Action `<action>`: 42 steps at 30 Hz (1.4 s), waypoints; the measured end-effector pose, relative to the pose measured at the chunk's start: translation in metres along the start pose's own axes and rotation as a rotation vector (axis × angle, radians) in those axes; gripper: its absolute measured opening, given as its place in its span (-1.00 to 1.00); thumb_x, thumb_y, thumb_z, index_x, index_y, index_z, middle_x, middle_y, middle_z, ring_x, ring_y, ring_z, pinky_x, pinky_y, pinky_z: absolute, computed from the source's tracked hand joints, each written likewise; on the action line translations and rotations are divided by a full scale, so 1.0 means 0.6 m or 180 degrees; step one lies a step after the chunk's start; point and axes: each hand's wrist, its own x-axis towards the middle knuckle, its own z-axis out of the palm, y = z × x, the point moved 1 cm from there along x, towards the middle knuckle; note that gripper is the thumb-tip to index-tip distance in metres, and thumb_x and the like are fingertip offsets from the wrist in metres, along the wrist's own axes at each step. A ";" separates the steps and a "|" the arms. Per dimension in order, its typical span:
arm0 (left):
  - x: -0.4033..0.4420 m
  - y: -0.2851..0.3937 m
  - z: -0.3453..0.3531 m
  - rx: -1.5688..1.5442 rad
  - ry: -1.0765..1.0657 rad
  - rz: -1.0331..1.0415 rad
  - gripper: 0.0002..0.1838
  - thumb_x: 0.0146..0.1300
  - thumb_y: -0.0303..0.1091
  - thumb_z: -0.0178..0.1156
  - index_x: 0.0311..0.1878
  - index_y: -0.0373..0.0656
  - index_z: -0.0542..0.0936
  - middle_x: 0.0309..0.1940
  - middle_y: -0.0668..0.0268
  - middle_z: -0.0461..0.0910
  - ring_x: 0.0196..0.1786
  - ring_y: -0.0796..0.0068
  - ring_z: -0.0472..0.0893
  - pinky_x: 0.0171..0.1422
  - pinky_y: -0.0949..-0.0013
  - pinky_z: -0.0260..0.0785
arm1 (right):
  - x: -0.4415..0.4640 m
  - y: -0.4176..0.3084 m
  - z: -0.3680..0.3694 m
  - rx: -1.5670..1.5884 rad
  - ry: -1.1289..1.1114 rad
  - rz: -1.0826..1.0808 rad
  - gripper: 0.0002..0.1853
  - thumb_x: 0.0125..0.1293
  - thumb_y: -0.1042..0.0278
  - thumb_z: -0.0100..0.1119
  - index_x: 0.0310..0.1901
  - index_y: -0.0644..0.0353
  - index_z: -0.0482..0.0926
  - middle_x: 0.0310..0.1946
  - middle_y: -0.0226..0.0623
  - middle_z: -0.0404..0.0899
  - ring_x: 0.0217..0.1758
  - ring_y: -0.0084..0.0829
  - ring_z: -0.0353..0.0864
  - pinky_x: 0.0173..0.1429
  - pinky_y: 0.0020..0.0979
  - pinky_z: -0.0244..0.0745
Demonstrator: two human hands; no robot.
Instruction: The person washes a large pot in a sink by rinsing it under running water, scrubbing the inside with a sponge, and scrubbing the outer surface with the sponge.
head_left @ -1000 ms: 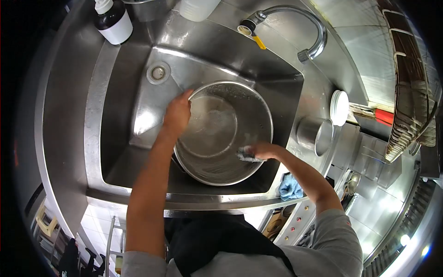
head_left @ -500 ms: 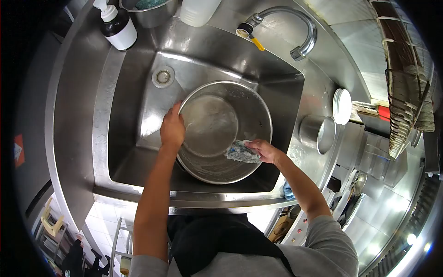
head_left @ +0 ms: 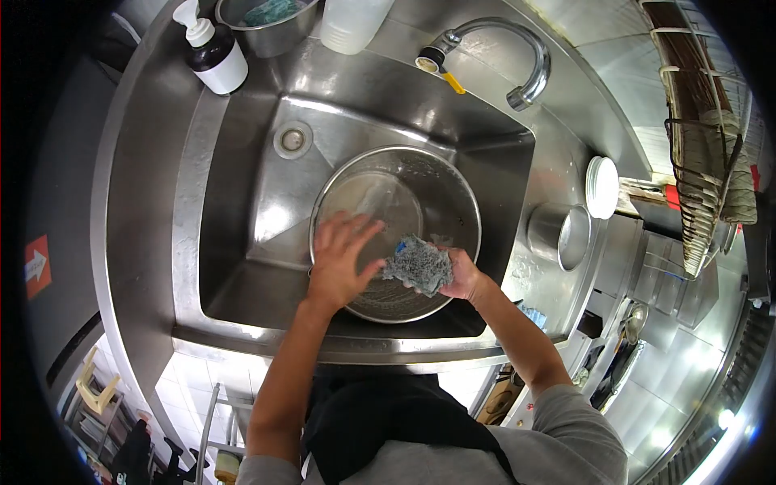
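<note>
- Hands both over the big pot (head_left: pixel 396 194), differing in state: left hand (head_left: pixel 343 252) spread, right hand (head_left: pixel 462 275) cupped around a grey scrubber (head_left: pixel 424 265) (blue patch on one side).
- Step in hand, my read: scrubbing the pot's inside, with a pause to reset the scrubber; pale streaks (suds, probably) show on the pot's near wall.
- Next move, as judged: working the scrubber again calls for a firmer wrap of the right hand and a steadying left hand on the pot's rim, since a loose pot could turn under pressure.
- Left hand pose: over the pot's left part, back up, fingers fanned away from the body, thumb pointing at the scrubber; can't tell if any part touches the pot's rim.
- Right hand pose: over the pot's near right part, wrist bent inward, scrubber resting across the fingers (mostly hidden, so grip force can't be told).
- Both forearms angle in from the near side of the pot, elbows wide, right one more bent.
- Pot sits in the sink (head_left: pixel 271 283), mouth up; drain (head_left: pixel 292 140) beyond it to the left, faucet (head_left: pixel 527 90) beyond it to the right.
- Small pot (head_left: pixel 550 234) right of the big pot, on the tabletop (head_left: pixel 525 283).
</note>
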 end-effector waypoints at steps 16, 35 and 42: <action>0.007 0.004 0.036 -0.1044 -0.1468 0.0454 -0.30 0.15 -0.36 0.27 0.41 0.08 0.32 0.32 0.18 0.36 0.30 0.10 0.41 0.40 0.16 0.26 | 0.021 0.032 0.012 0.0208 0.0261 0.0331 -0.53 0.47 0.11 -0.41 0.18 0.15 0.42 0.03 -0.14 0.57 0.01 -0.15 0.61 -0.04 -0.09 0.58; -0.010 0.014 0.048 -0.1387 -0.1221 0.0182 -0.45 0.23 -0.26 0.23 0.31 -0.09 0.43 0.13 0.02 0.53 0.17 0.00 0.53 0.28 0.17 0.39 | 0.017 0.057 0.023 0.0383 -0.0164 -0.0102 -0.59 0.49 0.22 -0.32 0.18 0.18 0.44 0.06 -0.24 0.55 0.11 -0.32 0.56 0.19 -0.29 0.47; -0.009 0.018 0.038 -0.1212 -0.1207 0.0217 -0.53 0.28 -0.33 0.16 0.29 -0.04 0.46 0.14 0.09 0.54 0.16 0.03 0.53 0.29 0.18 0.38 | 0.024 0.074 0.026 0.0176 0.0795 -0.0047 -0.54 0.41 0.12 -0.29 0.22 0.11 0.41 0.00 -0.22 0.57 0.00 -0.25 0.60 -0.04 -0.10 0.56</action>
